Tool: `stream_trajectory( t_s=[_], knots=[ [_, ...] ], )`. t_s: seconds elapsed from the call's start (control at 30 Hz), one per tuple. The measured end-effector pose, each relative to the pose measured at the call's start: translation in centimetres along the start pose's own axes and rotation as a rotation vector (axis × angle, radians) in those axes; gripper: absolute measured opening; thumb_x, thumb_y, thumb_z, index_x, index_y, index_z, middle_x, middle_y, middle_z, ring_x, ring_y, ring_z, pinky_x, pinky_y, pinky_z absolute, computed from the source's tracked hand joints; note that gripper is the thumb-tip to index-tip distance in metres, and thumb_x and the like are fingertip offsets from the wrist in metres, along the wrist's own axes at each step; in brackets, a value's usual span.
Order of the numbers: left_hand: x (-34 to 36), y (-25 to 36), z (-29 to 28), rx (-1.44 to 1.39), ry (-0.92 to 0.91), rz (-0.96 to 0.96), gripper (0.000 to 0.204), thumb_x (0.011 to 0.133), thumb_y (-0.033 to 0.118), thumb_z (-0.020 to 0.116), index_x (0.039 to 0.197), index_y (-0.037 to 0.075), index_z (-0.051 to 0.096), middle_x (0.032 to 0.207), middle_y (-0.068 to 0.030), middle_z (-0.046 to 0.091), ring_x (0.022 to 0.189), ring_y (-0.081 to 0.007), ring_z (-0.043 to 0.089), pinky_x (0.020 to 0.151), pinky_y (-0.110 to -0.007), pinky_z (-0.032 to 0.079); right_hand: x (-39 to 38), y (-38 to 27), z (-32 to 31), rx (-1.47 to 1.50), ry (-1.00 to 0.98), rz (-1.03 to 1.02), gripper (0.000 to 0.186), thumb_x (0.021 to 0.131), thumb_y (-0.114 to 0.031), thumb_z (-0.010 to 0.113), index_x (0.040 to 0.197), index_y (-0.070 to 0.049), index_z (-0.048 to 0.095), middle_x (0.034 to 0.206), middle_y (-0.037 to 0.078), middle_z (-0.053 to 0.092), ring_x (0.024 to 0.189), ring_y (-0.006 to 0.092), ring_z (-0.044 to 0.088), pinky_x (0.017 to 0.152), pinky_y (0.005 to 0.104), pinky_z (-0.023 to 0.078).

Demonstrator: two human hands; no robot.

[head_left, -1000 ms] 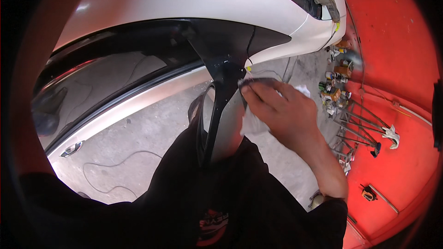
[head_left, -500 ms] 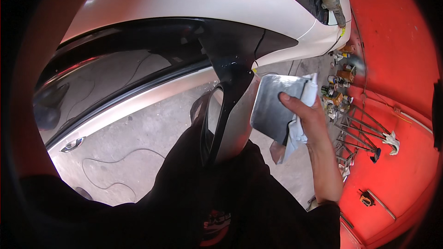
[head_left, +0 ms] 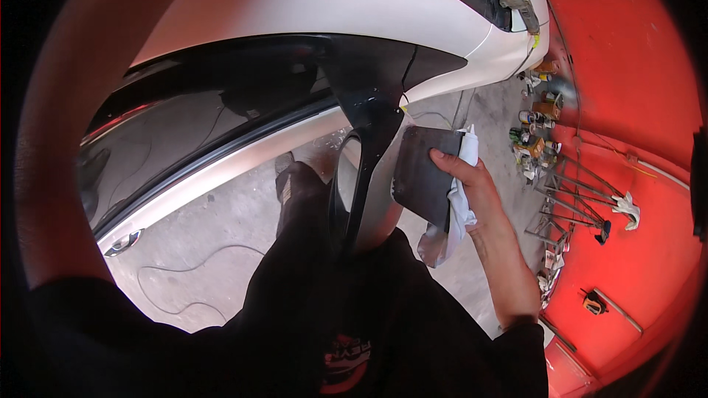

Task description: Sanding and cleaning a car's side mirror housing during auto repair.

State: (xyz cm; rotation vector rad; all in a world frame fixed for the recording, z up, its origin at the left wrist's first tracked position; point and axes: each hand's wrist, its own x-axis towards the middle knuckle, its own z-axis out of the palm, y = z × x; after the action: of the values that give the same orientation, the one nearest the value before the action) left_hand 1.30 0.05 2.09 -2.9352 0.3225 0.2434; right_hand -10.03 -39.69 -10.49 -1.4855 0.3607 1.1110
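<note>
My right hand point(head_left: 476, 184) grips a dark grey, flat rectangular plate-like sheet point(head_left: 419, 177) with rounded corners, thumb lying across its face. A crumpled white cloth or paper point(head_left: 462, 203) is bunched in the same grip along the sheet's right edge, and a corner of it hangs below. The sheet is held right beside the car's side mirror point(head_left: 380, 206), overlapping its housing; I cannot tell if they touch. My left forearm point(head_left: 51, 177) rises, blurred, along the left edge toward the car roof; its hand is out of the picture.
A pale car body point(head_left: 295, 0) with dark windows point(head_left: 273, 96) spans the top and left. A black cable point(head_left: 192, 265) lies on the concrete floor. Cans and boxes point(head_left: 538, 125), metal stands point(head_left: 575, 199) and a tape measure point(head_left: 593, 302) are by the red wall point(head_left: 634, 88).
My right hand and sheet have shifted slightly left, and the sheet has tilted so its bright glare is gone. My left forearm reaches farther inward across the top left. My foot shows more.
</note>
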Motion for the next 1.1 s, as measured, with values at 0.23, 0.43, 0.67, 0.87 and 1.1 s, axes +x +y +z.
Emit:
stream_trajectory(
  t_s=[0.23,0.43,0.67,0.87,1.1],
  knots=[
    [-0.5,-0.8,0.0,-0.068,0.061,-0.016,0.049,0.103,0.043,0.069,0.133,0.005,0.077,0.133,-0.0204,0.078,0.128,-0.0362,0.072,0.111,-0.049,0.054,-1.6,0.8,2.2,0.006,0.135,-0.064,0.039,0.098,-0.016,0.081,0.13,0.003,0.069,0.107,0.013,0.078,0.089,0.0227,0.079,0.08,0.0369,0.064],
    [-0.8,-0.9,0.1,-0.085,0.115,-0.007,0.048,0.102,0.043,0.07,0.133,0.006,0.078,0.133,-0.0197,0.078,0.128,-0.0361,0.072,0.111,-0.049,0.054,-2.4,-0.5,4.3,-0.044,0.239,-0.086,0.037,0.097,-0.011,0.08,0.128,0.006,0.07,0.109,0.014,0.079,0.09,0.0227,0.079,0.083,0.0379,0.065],
    [-1.3,-0.7,0.4,-0.098,0.15,0.0,0.048,0.102,0.043,0.071,0.133,0.007,0.078,0.134,-0.0188,0.078,0.129,-0.0359,0.072,0.111,-0.049,0.054,-3.2,0.0,5.7,0.029,0.284,-0.135,0.035,0.098,-0.007,0.078,0.127,0.009,0.069,0.108,0.017,0.079,0.087,0.0247,0.079,0.082,0.0385,0.067],
    [-1.5,-0.7,0.4,-0.103,0.151,0.005,0.047,0.102,0.043,0.071,0.132,0.008,0.078,0.135,-0.0181,0.077,0.129,-0.0358,0.072,0.111,-0.049,0.055,-2.6,0.4,5.6,0.07,0.281,-0.13,0.037,0.098,-0.008,0.078,0.129,0.009,0.068,0.109,0.017,0.078,0.087,0.0261,0.079,0.079,0.04,0.067],
    [-1.3,-1.2,0.6,-0.127,0.156,0.023,0.047,0.102,0.044,0.072,0.132,0.009,0.078,0.136,-0.0172,0.077,0.13,-0.0356,0.072,0.111,-0.049,0.055,-1.8,-0.6,7.7,-0.068,0.303,-0.103,0.037,0.096,-0.009,0.08,0.126,0.01,0.068,0.107,0.017,0.078,0.089,0.0256,0.078,0.08,0.04,0.066]
  ],
)
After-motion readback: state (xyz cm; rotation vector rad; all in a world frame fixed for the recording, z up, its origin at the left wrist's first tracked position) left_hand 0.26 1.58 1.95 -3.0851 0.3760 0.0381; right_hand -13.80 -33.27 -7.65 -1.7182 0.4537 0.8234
